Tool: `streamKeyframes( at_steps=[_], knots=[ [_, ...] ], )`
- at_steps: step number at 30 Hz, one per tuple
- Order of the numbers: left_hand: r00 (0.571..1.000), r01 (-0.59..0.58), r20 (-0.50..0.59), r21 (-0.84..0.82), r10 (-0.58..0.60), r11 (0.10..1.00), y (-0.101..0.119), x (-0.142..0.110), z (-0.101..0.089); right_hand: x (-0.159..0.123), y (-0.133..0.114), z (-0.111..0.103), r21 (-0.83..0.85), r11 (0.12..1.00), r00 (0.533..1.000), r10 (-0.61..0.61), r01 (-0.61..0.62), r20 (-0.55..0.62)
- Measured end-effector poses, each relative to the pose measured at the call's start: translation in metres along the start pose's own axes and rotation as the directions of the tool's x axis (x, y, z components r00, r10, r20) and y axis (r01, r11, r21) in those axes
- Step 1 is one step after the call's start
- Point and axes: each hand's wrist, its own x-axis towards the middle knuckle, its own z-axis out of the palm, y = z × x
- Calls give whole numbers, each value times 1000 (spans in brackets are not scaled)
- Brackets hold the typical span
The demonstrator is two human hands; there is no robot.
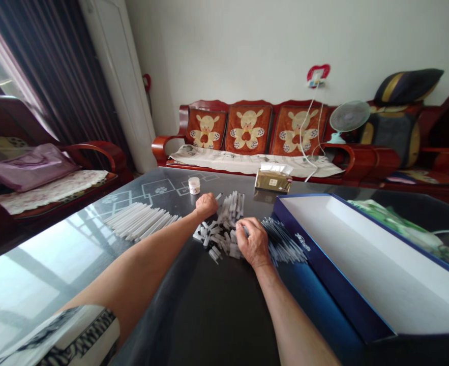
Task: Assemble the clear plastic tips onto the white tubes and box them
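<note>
My left hand [207,205] is closed over the far side of the pile, with a slim pen-like piece [219,196] poking out past its fingers. My right hand [253,241] is curled shut at the pile's right edge; what its fingers hold is hidden. Between and below both hands lie loose white and black pen caps [213,236]. Clear, whitish pen pieces [235,204] are heaped just beyond. Left of my left forearm, white pen barrels [142,221] lie side by side. Thin dark pen refills [285,241] are fanned out right of my right hand.
A large blue box [323,274] with a white inside borders the refills on the right. Farther back on the dark glossy table [209,315] stand a small white tub [194,186] and a tissue box [273,179]. A green and white plastic bag [403,221] lies beyond the blue box.
</note>
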Motion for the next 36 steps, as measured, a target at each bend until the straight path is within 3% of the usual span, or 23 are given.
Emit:
streamKeyframes(
  at_steps=[6,9,13,16,24,29,36],
  knots=[
    [967,-217,-126,37,220,976,-1,-45,-22,1,10,4,0,999,994,34,-35,-101],
    [918,-346,-167,110,360,932,5,-75,-23,1,10,4,8,1000,995,22,-21,-95],
    [886,-410,-169,151,432,899,11,-98,-16,1,6,1,31,1000,998,4,-2,-55],
    [864,-453,-158,172,479,875,10,-98,-10,1,3,-1,61,998,1000,4,-2,-31],
    [796,-560,-184,138,577,817,3,-91,0,4,0,-4,162,976,989,149,-144,-18],
    [793,-545,-248,121,557,830,6,-94,3,4,0,-5,188,968,986,165,-164,8],
    [810,-522,-239,123,536,844,9,-93,7,6,2,-3,258,936,971,226,-238,75]
  ],
)
